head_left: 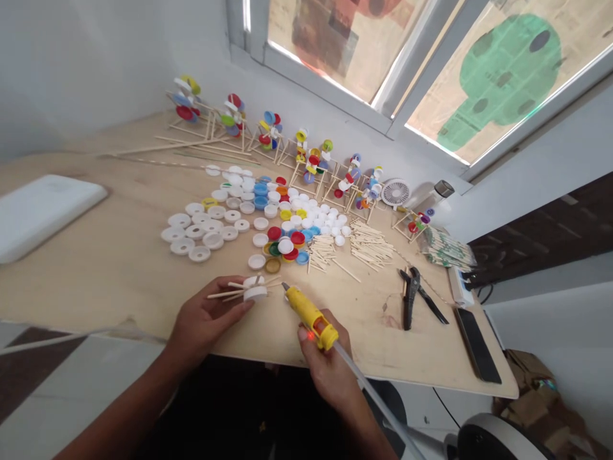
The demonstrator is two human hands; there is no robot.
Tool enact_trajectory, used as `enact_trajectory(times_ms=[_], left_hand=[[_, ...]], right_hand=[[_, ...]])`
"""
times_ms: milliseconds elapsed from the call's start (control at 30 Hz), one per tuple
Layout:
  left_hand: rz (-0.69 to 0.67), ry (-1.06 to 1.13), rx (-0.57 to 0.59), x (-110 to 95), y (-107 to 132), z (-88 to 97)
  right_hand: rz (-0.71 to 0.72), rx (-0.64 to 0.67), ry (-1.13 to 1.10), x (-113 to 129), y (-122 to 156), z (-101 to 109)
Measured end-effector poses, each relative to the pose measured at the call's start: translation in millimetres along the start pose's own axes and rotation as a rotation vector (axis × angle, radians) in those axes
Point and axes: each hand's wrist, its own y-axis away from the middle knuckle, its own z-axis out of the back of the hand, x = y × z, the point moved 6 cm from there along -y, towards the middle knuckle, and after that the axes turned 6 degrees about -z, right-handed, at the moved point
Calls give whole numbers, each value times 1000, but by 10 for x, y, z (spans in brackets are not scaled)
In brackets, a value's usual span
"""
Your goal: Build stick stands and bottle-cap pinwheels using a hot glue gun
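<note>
Near the table's front edge my left hand grips a small wheel piece, made of white bottle caps with thin wooden sticks poking out on both sides. My right hand is wrapped round a yellow glue gun, its red light glowing. A long translucent glue stick trails from the gun's back end. The nozzle points at the sticks on the wheel piece's right side; whether it touches them I cannot tell. Just beyond lie a white cap and a dark yellow cap.
White caps with holes and coloured caps spread mid-table, beside cut sticks. Several stick-and-cap wheel models line the wall. Black cutters, a phone, a power strip and a small fan are rightward; a white box is left.
</note>
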Motion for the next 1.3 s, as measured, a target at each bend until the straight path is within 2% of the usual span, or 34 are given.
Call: enact_trajectory(times_ms=[367, 800, 1300], left_hand=[[-83, -154, 3, -138, 11, -39], [-53, -161, 21, -36, 20, -26], [-65, -181, 9, -76, 21, -32]], right_hand=[[-3, -60, 109, 52, -17, -24], [91, -116, 157, 77, -42, -19], [10, -87, 191, 32, -66, -3]])
